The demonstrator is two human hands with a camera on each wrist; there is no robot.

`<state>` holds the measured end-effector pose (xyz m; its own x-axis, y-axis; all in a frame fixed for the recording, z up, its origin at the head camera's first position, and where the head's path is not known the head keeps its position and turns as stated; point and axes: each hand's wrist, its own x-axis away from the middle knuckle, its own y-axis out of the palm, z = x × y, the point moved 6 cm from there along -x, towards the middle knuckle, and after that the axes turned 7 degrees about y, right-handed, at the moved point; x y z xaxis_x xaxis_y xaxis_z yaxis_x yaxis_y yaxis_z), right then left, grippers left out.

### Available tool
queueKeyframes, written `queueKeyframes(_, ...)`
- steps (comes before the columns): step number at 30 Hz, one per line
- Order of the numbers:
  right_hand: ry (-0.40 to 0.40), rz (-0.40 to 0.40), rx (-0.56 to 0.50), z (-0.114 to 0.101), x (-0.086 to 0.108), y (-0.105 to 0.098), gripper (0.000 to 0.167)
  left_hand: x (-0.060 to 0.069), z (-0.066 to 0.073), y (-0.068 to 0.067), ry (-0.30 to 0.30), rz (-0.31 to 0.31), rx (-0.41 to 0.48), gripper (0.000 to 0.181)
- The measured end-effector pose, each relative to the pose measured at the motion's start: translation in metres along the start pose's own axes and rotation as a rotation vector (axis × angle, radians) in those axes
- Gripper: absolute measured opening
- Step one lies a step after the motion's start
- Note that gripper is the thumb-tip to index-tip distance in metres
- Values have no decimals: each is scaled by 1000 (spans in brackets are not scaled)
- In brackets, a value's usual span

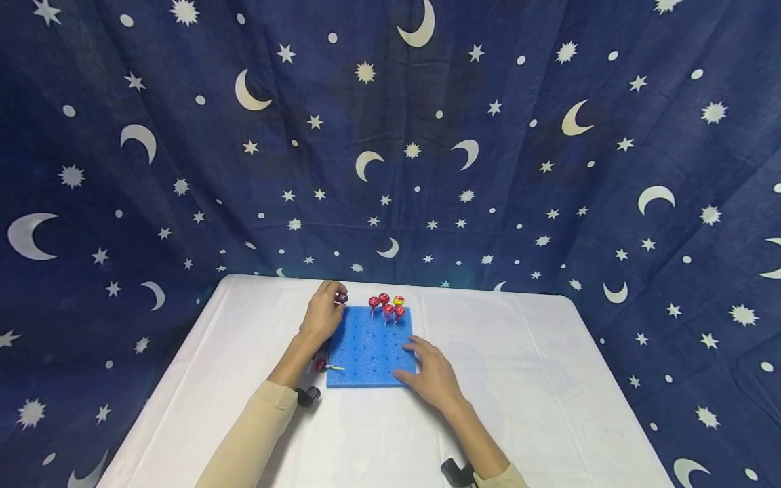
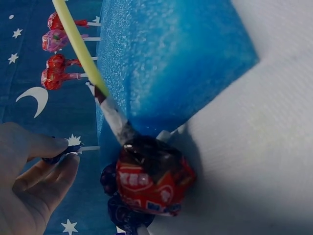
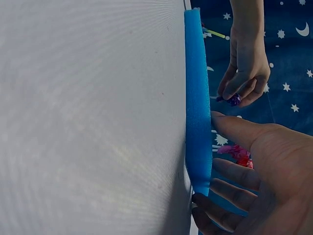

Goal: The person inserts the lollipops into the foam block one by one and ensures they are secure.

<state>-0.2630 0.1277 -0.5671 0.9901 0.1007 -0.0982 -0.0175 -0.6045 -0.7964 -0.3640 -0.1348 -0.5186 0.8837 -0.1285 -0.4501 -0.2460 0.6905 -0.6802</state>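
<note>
At the far left corner of a blue foam board (image 1: 365,346) dotted with small holes, my left hand (image 1: 322,316) pinches a purple-wrapped lollipop (image 3: 234,100) between thumb and fingers. Its white stick points at the board; whether the tip is in a hole I cannot tell. Fingers spread, my right hand (image 1: 434,374) rests against the board's right edge. Several lollipops, mostly red, such as one red lollipop (image 1: 374,302), stand in the board's far right part.
A red lollipop (image 2: 154,181) with a yellow stick lies at the board's left edge. Beside it are dark purple lollipops (image 2: 128,213). A white cloth (image 1: 525,379) covers the table, and a dark blue curtain (image 1: 427,169) with moons and stars hangs behind.
</note>
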Motion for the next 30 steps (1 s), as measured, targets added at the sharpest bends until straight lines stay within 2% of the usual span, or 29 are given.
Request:
queueKeyframes(6,2,-10,1,-1,1,1,60,5,-1,-2,-13,-21,-15,29)
queueKeyframes(12,-14,8,-10,-4,1,-2,59,8,2,-12,29,-47,-32,44)
queueKeyframes(15,-20,7,-10,-4,1,-2,59,10,0,-20,13,-61,-48,48)
queueKeyframes(23,-7,-4,-11,-4,0,-3,59,22,-19,-52,-178,-47,-159,32)
queueKeyframes(26,-3,-3,-18,-4,0,-4,59,29,-29,-60,-256,-89,-194,33)
queueKeyframes(30,8,-16,-22,-5,1,-4,59,41,-44,-62,-344,-177,-213,47)
